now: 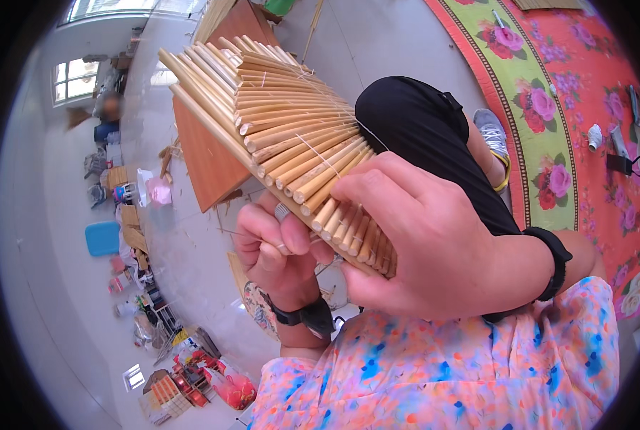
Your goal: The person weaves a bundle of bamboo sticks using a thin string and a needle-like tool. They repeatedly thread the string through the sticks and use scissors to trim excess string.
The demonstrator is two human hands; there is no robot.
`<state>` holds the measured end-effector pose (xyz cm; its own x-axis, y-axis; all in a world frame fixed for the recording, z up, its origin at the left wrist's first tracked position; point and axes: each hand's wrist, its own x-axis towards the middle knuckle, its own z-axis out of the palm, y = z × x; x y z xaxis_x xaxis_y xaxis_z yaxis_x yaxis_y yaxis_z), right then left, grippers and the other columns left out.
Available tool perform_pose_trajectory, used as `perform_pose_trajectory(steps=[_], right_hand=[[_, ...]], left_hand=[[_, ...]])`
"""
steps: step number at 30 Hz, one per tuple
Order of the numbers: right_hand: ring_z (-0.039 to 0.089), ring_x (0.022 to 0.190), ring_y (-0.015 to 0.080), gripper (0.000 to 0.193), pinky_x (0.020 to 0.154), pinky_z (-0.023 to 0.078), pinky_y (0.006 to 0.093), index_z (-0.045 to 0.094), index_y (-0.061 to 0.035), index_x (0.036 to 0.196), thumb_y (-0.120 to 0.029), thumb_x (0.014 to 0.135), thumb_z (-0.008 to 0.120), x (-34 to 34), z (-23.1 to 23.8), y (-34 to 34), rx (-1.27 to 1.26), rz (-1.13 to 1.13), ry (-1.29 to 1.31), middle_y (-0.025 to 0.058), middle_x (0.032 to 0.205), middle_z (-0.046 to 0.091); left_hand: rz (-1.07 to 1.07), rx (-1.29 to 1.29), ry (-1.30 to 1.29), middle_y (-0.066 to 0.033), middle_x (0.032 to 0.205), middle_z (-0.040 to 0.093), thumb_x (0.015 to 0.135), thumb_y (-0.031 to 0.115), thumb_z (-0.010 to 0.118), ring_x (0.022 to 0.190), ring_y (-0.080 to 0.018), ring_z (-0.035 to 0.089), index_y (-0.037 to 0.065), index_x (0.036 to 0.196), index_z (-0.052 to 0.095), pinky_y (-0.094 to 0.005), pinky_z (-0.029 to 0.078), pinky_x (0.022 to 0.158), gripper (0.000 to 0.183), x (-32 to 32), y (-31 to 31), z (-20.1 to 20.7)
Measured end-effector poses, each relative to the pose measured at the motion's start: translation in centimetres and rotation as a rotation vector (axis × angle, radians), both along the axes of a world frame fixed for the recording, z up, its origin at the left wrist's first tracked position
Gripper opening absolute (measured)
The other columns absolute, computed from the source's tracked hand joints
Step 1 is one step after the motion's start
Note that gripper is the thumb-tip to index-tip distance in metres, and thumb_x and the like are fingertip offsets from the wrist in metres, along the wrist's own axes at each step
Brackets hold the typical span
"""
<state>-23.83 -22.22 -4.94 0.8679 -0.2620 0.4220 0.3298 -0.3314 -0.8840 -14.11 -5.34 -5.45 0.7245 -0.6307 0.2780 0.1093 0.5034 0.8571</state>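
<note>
Far L: blue stool [103,238] by the wall clutter, well apart from the work. Then reddish-brown board [204,154], L of and partly behind the stick mat.

L hand [280,240]: below the mat's near L edge, thumb + fingertips pinching a thin pale strand [235,233]; can't tell if thread or sliver. Ring on one finger, black band on wrist.

Center: stick mat [298,147], round tan sticks tied w/ white thread [318,154], held up tilted, fanned, cut ends toward L hand. R hand [434,236] clamps its near end, fingers over top, rest of grip hidden.

Risks (my read): uneven pull on strand could snap it or skew a stick; R grip easing could let sticks slip/fan out; loose thread could snag on fingers or wristband.

Edges/room: mat's L edge has open air over pale floor [377,39] btwn board and L hand, so L hand prob. has some room outward. R side tight: black trouser knee [413,129] right beside mat, contact unclear. Near side: patterned top [434,365] close under R forearm. Far R: floral cloth [585,136] w/ small tools, apart from both hands.
</note>
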Motion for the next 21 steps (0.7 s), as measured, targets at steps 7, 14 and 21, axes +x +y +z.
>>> perform_pose_trajectory(steps=[7, 14, 21], right_hand=[[0.066, 0.081, 0.0237, 0.048, 0.068, 0.057, 0.0309, 0.06, 0.0021, 0.111, -0.002, 0.065, 0.074, 0.1, 0.5, -0.3, 0.006, 0.004, 0.088, 0.0143, 0.099, 0.062], [0.065, 0.084, 0.0176, 0.05, 0.069, 0.058, 0.0281, 0.061, 0.0027, 0.114, 0.0, 0.066, 0.072, -0.5, 0.8, -0.9, -0.045, -0.025, 0.148, 0.0114, 0.103, 0.063], [0.067, 0.091, 0.0197, 0.047, 0.075, 0.059, 0.0292, 0.063, 0.0055, 0.116, -0.003, 0.07, 0.068, -1.6, 1.5, -0.4, -0.124, -0.062, 0.152, 0.0132, 0.106, 0.064]], left_hand=[[-0.109, 0.312, -0.205, -0.0184, 0.087, 0.066, 0.096, 0.023, 0.065, 0.072, -0.0226, 0.065, 0.0, 0.085, 0.059, -0.0336, 0.054, 0.07, 0.026, 2.5, 0.8, 3.0], [0.404, 0.2, -0.446, -0.0142, 0.081, 0.061, 0.102, 0.02, 0.059, 0.062, -0.0185, 0.058, 0.0, 0.098, 0.06, -0.0345, 0.052, 0.066, 0.02, 4.1, 6.6, 6.2], [0.535, -0.22, -0.745, -0.0001, 0.069, 0.053, 0.097, 0.022, 0.064, 0.053, -0.0085, 0.052, 0.016, 0.077, 0.052, -0.0268, 0.038, 0.056, 0.024, -1.4, 7.6, 8.9]])
